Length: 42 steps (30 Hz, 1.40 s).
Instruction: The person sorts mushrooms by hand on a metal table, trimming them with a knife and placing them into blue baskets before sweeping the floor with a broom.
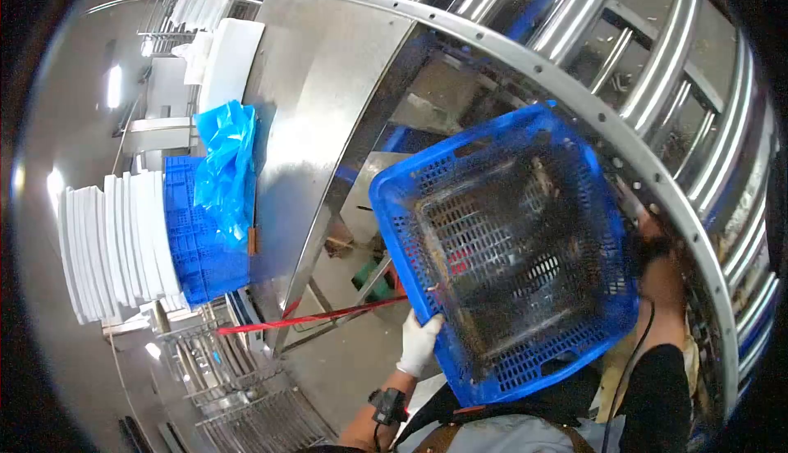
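A blue perforated plastic crate (402, 256) is held tilted in front of my body, its inside facing me, with dark dirt or residue over its bottom. My left hand (420, 342), in a white glove, grips the crate's left rim near the lower corner. My right hand (648, 227) is at the crate's right side, beside the metal rail; its fingers are mostly hidden and blurred, so its hold cannot be made out.
A roller conveyor (673, 59) with a curved metal rail (603, 116) runs along the top and right. To the left stand a steel table (328, 67), a blue plastic bag (226, 166), stacked blue crates (185, 231) and white trays (119, 244). A red strap (312, 318) crosses below.
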Each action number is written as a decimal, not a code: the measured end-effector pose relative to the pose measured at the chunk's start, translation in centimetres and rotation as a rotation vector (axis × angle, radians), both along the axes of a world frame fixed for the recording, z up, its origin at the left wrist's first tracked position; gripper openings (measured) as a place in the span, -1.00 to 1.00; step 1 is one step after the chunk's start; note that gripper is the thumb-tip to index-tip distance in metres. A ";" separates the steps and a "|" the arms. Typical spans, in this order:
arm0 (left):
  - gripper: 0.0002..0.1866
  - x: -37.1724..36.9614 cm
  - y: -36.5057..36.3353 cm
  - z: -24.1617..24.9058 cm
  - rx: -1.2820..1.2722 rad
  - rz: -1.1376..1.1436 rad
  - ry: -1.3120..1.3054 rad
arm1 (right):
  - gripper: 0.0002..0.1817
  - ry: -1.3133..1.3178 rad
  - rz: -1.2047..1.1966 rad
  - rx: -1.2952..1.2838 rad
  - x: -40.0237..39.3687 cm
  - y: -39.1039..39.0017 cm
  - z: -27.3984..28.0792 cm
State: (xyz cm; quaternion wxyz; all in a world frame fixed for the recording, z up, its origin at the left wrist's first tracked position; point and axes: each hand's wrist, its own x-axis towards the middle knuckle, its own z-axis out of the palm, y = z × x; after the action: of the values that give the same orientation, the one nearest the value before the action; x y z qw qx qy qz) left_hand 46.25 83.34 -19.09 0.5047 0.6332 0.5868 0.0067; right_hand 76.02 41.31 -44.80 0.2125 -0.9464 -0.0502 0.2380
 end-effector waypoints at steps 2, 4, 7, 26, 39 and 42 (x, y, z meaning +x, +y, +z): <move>-0.60 0.5 0.3 -1.0 -0.116 0.067 -0.099 | -0.41 -0.011 -0.037 -0.050 -2.3 -6.2 2.1; -0.60 1.7 -0.2 -2.2 -0.265 0.142 -0.163 | -0.40 -0.019 -0.068 -0.083 -3.6 -10.7 3.0; -0.62 6.2 -3.3 -5.8 -0.319 0.181 -0.218 | -0.40 -0.047 -0.083 -0.094 -3.6 -13.6 2.1; -0.51 13.2 -18.8 -10.5 0.037 -1.597 -0.017 | -0.51 0.139 -0.311 0.439 -32.8 -12.5 19.5; -0.56 -6.2 -56.7 14.8 -0.381 -2.588 -0.553 | -0.57 -0.336 -1.404 0.054 -71.5 -17.9 43.0; -0.59 -13.1 -65.2 19.0 -0.621 -2.581 -0.125 | -0.61 -0.303 -1.708 0.061 -77.9 -16.0 43.4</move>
State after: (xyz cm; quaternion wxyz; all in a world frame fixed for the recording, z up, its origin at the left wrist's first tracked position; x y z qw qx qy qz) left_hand 33.18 18.18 -0.08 0.2979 0.5902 -0.4778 -0.5785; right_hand -1.86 25.33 -1.41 0.3347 -0.6754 0.6435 -0.1329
